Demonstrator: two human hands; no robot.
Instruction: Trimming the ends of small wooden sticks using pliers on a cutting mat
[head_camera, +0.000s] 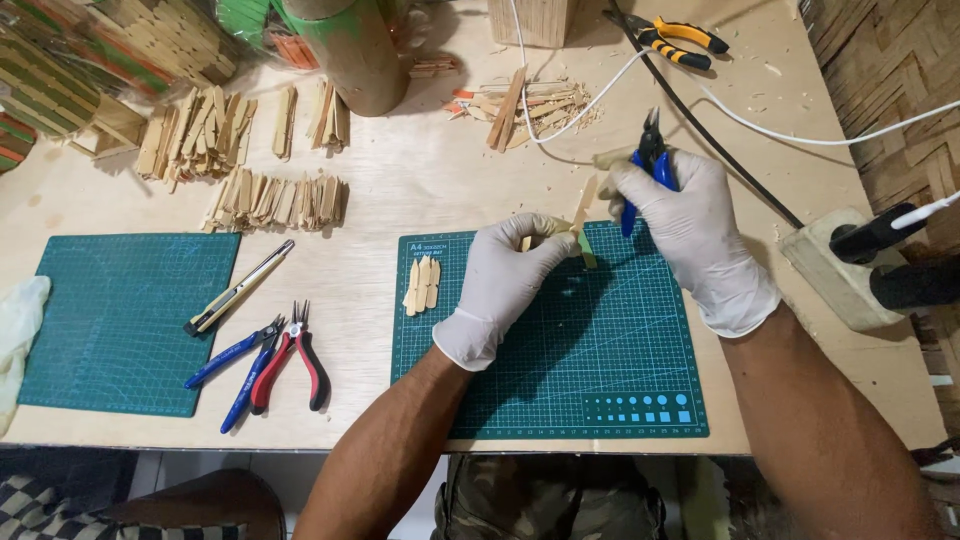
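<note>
I see two gloved hands over a green mat (620, 350) on the bench (420, 180). The left hand (505, 285) pinches a thin wood stick (583, 222) in a tight grip, and the stick stands up from the fingers, a bit tilted. The right hand (690, 235) is closed around blue cutters (650, 160), just to the right of the stick. The cutter tips point away from me, not at the stick, and I cannot tell if they are apart.

I think this is the trimming step: one stick is held up, ready for a snip. The next move calls for bringing the cutter tips down to the stick and keeping the stick still.

Just left of the left grip, a few short cut sticks (422, 285) lie side by side on the mat. Far to the left lies a second green mat (120, 320), with a knife (238, 290) and pliers (275, 365) between the two mats. Beyond the grips, loose stick piles (240, 160) lie on the bench. The mat by my hands has a white printed label at its far left corner and small white shapes at its near right corner.
</note>
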